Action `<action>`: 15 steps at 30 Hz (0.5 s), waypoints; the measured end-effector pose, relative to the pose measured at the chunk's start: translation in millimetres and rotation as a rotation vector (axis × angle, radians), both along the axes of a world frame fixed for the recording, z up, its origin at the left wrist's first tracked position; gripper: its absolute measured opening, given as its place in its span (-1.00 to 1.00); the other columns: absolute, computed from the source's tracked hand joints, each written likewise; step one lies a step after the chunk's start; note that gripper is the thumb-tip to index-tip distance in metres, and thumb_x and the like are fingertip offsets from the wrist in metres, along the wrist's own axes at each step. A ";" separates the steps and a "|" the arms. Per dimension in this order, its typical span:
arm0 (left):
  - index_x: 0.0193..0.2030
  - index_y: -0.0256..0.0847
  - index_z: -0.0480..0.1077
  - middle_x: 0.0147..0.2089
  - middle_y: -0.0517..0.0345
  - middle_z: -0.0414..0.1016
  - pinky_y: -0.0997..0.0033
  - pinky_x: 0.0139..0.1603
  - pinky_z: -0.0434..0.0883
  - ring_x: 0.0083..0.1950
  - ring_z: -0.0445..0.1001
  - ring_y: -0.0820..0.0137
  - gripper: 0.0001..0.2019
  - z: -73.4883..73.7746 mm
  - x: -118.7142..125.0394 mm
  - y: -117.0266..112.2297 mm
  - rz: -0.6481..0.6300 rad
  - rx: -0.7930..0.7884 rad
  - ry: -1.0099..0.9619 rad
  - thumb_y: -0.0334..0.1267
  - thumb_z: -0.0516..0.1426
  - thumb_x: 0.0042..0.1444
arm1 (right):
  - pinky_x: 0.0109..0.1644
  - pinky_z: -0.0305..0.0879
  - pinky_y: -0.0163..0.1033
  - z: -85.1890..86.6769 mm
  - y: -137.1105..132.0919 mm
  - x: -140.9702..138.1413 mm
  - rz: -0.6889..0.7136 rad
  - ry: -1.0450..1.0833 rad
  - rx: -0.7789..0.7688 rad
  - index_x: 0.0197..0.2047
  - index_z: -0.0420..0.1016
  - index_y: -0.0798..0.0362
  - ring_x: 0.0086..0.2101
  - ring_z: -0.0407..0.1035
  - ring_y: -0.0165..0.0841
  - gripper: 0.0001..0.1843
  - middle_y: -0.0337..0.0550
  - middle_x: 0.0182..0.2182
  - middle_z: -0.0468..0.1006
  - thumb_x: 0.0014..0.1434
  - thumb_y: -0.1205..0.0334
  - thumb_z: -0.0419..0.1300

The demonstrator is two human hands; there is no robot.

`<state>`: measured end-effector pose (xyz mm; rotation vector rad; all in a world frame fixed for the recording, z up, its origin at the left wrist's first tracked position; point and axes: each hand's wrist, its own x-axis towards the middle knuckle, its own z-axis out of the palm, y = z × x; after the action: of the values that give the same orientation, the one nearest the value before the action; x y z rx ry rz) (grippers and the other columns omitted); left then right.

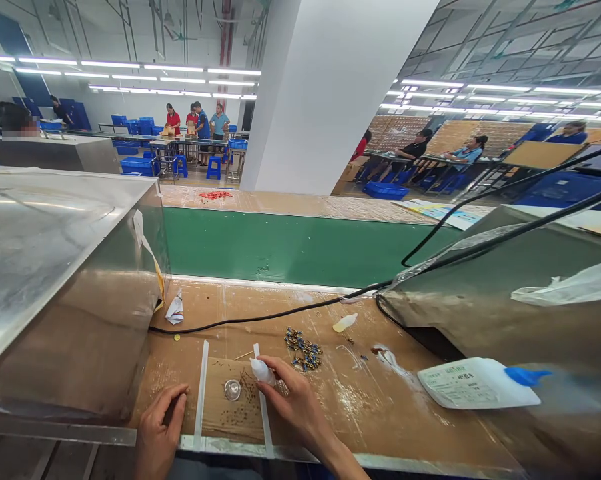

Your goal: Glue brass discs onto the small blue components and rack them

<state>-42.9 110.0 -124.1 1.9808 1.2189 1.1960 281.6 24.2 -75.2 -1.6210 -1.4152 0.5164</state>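
Observation:
My right hand [300, 400] pinches a small white plastic squeeze bottle [263, 371], its tip pointing down-left over a brown cardboard sheet [225, 407]. A small clear glass cup [233, 390] stands on that sheet, just left of the bottle, among scattered tiny dark parts [243, 413]. My left hand [160, 427] rests at the sheet's left side, near a white strip [201, 393], holding nothing. To the right of my right hand lies a heap of small blue-and-brass parts [303, 351].
A black cable [275, 312] crosses the tape-covered bench [370, 393]. A white jug with a blue cap [480, 383] lies at right between steel guards [55, 267] [505, 307]. Beyond runs a green conveyor belt [290, 243]. Distant people work among blue crates [137, 165].

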 end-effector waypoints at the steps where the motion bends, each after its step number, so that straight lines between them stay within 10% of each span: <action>1: -0.03 -0.03 0.78 -0.01 0.03 0.84 0.28 -0.04 0.78 -0.04 0.84 0.15 -0.60 0.4 0.0 0.1 -0.002 0.002 0.001 0.17 0.21 0.50 | 0.23 0.64 -0.02 1.1 0.2 -0.1 0.004 -0.006 0.001 0.20 0.71 -0.11 0.09 0.69 -0.05 -0.63 -0.03 0.11 0.78 0.36 0.10 0.39; 15: 0.01 -0.03 0.77 0.04 0.03 0.83 0.18 0.07 0.76 0.04 0.82 0.12 -0.62 5.5 -2.0 -2.9 -0.014 -0.051 0.038 0.13 0.20 0.51 | 0.26 0.60 -0.03 3.9 -3.4 1.1 0.027 -0.041 0.001 0.22 0.69 -0.10 0.09 0.68 -0.08 -0.64 -0.05 0.13 0.77 0.39 0.09 0.39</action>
<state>-44.9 107.1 -118.6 1.9797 1.2392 1.1145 282.7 20.8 -71.4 -1.6216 -1.4697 0.5005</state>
